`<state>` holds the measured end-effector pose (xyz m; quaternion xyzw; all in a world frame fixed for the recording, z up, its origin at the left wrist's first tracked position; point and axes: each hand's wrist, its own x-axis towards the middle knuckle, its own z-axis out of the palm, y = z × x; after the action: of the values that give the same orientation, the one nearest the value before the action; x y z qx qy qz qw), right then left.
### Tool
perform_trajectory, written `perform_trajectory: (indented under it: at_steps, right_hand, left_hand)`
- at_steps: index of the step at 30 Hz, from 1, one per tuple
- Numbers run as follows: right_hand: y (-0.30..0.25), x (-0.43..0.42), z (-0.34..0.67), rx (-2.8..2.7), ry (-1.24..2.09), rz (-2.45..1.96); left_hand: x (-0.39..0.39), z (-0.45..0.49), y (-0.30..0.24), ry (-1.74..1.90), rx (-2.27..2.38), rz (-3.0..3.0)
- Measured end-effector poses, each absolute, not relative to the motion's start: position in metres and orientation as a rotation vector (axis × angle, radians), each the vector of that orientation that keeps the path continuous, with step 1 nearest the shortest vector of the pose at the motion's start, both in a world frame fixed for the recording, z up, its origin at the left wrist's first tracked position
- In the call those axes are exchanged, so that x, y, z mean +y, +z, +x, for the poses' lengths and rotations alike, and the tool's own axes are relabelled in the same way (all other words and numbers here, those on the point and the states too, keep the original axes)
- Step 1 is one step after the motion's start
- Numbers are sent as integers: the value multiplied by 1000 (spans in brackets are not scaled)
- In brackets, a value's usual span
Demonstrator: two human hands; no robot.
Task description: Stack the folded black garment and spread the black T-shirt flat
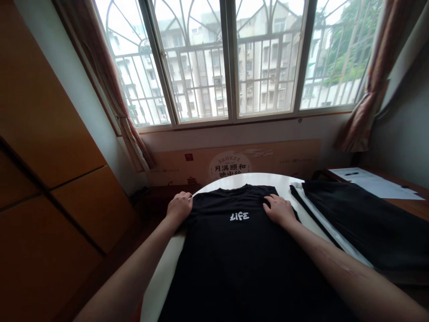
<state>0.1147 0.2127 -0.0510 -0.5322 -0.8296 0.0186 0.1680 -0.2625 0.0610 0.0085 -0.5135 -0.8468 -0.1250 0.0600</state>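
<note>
A black T-shirt (234, 259) lies spread out on a round white table (164, 273), its collar at the far side and its body toward me. A small white print on its chest appears upside down. At the shirt's left shoulder edge, my left hand (180, 206) is closed with the fabric in its fingers. My right hand (277, 209) rests at the opposite shoulder, fingers bent and pinching the cloth there. The lower end of the shirt runs out of view.
Folded black trousers (365, 219) with a white side stripe lie at the table's right. Beyond them, white paper (375, 182) sits on a brown wooden surface. A printed cardboard panel (167, 163) stands behind the table, under the window. An orange-brown cabinet (43, 134) fills the left side.
</note>
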Motion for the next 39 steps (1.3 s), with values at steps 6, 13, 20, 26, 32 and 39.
perform_trajectory:
  at_steps: [6,13,20,26,32,39]
  right_hand:
    - [-41,204,116,-2353,-43,-1583]
    - [3,246,166,-2231,86,-1764]
    - [35,274,256,-1979,270,-1985]
    - [37,250,234,-2114,147,-1706]
    - [3,210,135,-2517,211,-1115]
    - [-31,228,72,-2580,328,-1315]
  left_hand:
    - [93,-233,-15,-152,-2672,-1683]
    - [97,-237,-26,-101,-2766,-1570]
    - [101,-242,-30,-119,-2763,-1556]
    - [101,-242,-30,-95,-2764,-1543]
    - [98,-241,-32,-96,-2739,-1542]
    - [99,-215,-5,20,-2690,-1559]
